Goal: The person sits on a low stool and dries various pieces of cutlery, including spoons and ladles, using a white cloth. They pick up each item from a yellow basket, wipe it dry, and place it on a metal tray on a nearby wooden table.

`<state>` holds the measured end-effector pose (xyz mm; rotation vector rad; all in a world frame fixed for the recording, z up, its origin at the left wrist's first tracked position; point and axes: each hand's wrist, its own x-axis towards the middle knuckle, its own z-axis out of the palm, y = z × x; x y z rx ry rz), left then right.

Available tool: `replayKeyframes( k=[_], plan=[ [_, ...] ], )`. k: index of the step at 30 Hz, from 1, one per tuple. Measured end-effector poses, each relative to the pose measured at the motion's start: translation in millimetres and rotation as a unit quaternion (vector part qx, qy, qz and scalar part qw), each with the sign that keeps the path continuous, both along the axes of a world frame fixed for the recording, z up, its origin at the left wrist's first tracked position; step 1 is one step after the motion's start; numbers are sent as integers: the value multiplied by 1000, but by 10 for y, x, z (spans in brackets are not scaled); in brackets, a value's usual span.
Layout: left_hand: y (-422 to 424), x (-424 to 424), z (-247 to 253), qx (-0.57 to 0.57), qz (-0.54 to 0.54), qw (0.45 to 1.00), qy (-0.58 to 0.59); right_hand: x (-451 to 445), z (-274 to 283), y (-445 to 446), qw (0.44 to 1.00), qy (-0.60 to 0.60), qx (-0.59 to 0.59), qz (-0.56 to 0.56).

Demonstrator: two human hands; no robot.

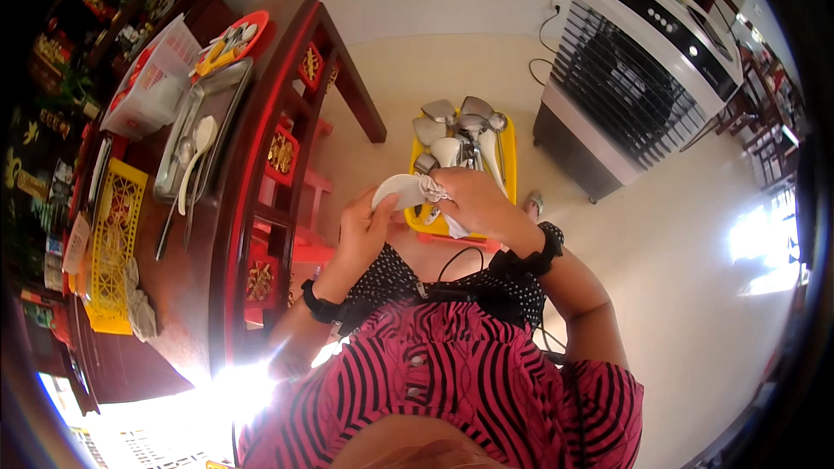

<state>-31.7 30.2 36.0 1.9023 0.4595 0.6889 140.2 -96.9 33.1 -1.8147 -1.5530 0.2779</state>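
Observation:
My left hand grips the edge of a pale, ribbed, rounded utensil head, perhaps a rice paddle; its exact kind is unclear. My right hand holds a crumpled white cloth against the other side of it. Below and beyond both hands, a yellow plastic tray holds several metal spatulas, a ladle and white utensils. Part of the tray is hidden by my right hand and forearm.
On the wooden table at left are a metal tray with spoons, a red plate with cutlery, a white plastic basket and a yellow basket. An air cooler stands at the upper right, its cable on the floor.

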Motion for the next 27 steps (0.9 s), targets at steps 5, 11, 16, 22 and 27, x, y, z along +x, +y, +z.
replayKeyframes(
  k=[5, 11, 16, 22, 27],
  plan=[
    [164, -63, -188, -114, 35, 993, -13, 232, -139, -122, 995, -18, -101, -17],
    [-144, 44, -257, -129, -25, 991, 32, -117, 130, 67, 975, 218, 41, 18],
    [-161, 51, -207, -112, 17, 993, 25, -68, -73, 94, 991, 105, -84, 22],
    [103, -127, -186, -121, 30, 992, 0, 185, -423, -199, 985, 98, -113, 82],
    [-46, -36, -148, -126, 11, 992, 23, 53, -213, -121, 984, 128, -94, 76]
  ],
)
